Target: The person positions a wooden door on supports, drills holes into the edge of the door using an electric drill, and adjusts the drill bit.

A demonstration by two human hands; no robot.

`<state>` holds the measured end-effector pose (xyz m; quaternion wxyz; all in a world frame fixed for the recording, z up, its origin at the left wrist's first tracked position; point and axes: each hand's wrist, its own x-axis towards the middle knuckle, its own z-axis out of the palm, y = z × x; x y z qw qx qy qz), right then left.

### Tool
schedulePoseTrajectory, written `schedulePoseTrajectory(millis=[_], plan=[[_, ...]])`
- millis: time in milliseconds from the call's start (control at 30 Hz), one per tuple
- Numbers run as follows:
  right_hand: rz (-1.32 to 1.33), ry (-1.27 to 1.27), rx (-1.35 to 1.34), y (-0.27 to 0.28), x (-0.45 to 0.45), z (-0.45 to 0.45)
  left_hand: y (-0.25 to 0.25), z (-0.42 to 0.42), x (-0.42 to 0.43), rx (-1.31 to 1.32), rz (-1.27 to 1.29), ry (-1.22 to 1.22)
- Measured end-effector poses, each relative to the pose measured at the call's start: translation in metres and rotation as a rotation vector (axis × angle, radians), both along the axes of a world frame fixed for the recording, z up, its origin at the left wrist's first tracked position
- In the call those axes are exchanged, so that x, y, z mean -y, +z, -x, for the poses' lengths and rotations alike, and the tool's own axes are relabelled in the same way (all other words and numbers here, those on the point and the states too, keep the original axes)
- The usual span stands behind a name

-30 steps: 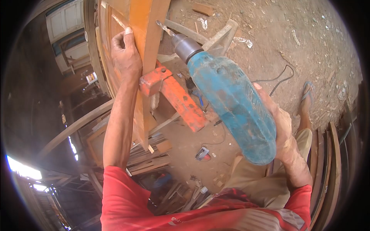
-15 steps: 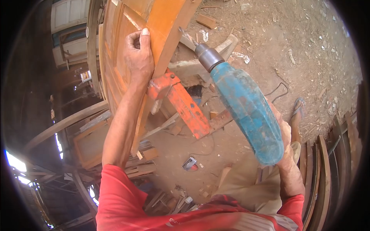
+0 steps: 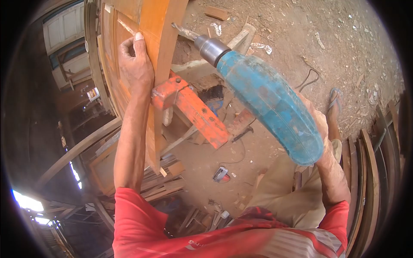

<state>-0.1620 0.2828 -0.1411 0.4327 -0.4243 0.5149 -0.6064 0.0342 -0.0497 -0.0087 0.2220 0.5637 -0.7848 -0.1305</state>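
My right hand is wrapped around the handle of a worn blue power drill, whose body hides most of the fingers. The drill's bit points at the narrow edge of a varnished wooden door, its tip at a small dark spot there. On the door's face rests my left hand, fingers curled in and thumb up against the frame. Just below the left hand, an orange metal clamp sits against the door's edge.
A red-and-grey tool lies on the dirt floor among wood scraps. Stacked boards are below the door, and long planks lean at the right. A black cable loop and a block lie on the ground.
The drill has swung left and up, and its bit tip has come to the door's edge. My left hand stays on the door. The whole view has shifted slightly.
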Motion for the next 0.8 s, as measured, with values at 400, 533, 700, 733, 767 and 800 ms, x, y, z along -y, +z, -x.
schedulePoseTrajectory(millis=[400, 533, 700, 733, 767, 800], plan=[[-0.025, 0.041, -0.002, 0.010, 0.001, 0.009, 0.001, 0.002, -0.002, 0.043, 0.005, 0.024], [-0.045, 0.037, -0.032, 0.002, 0.000, 0.009, 0.001, 0.002, -0.002, 0.062, 0.026, 0.027], [-0.014, 0.023, -0.001, -0.001, 0.001, 0.009, 0.001, 0.002, -0.002, 0.071, 0.018, 0.027], [-0.015, 0.023, -0.017, -0.001, 0.002, 0.010, 0.000, 0.001, -0.001, 0.049, 0.012, 0.024], [-0.016, 0.023, -0.032, -0.002, 0.003, 0.011, 0.000, 0.000, 0.000, 0.028, 0.007, 0.021], [0.012, 0.028, -0.006, -0.001, 0.004, 0.012, -0.001, -0.001, 0.002, 0.030, 0.010, 0.021]])
